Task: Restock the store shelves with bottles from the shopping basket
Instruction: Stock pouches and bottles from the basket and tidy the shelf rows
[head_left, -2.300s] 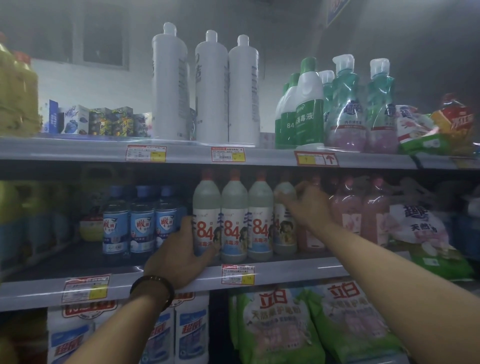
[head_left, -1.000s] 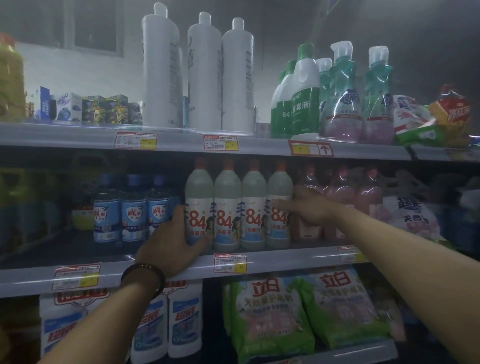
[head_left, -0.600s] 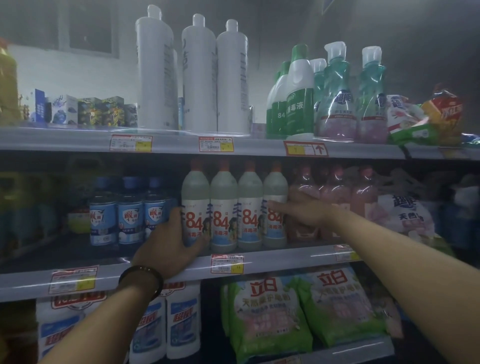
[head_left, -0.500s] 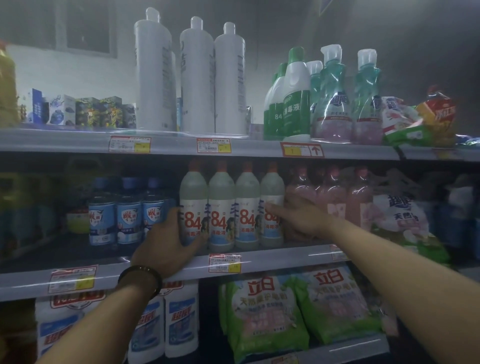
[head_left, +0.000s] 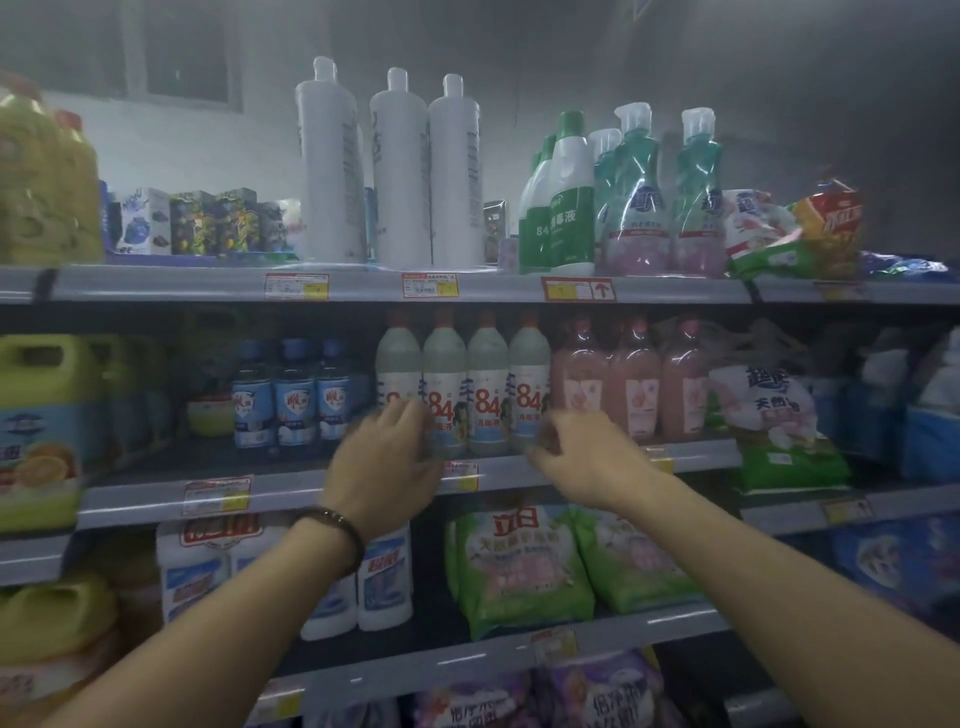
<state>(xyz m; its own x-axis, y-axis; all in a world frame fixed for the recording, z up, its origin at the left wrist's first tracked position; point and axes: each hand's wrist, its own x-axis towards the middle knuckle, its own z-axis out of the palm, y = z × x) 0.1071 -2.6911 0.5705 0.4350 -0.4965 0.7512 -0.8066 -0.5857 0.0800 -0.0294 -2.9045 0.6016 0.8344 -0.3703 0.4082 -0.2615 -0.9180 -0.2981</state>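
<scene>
Dim store aisle, head cam only, so one view to go through. Middle shelf (head_left: 691, 453) has a row of four 84 bottles (head_left: 465, 384) standing upright at its front edge, blue bottles (head_left: 293, 395) to their left, pink bottles (head_left: 631, 379) to their right.

What changed: half a sec ago the left hand (head_left: 387, 467) was cupped on the leftmost 84 bottle and the right hand (head_left: 582, 460) was pressing the rightmost one. Now both have pulled back off the row toward the shelf's front lip. Left hand is blurry, fingers spread loose, holding nothing afaict; right hand is half curled, empty too.

Row looks squared up w/ labels facing out, so imo this batch is done and next is prob back to the basket, which isn't in frame, so can't say what's left.
</scene>
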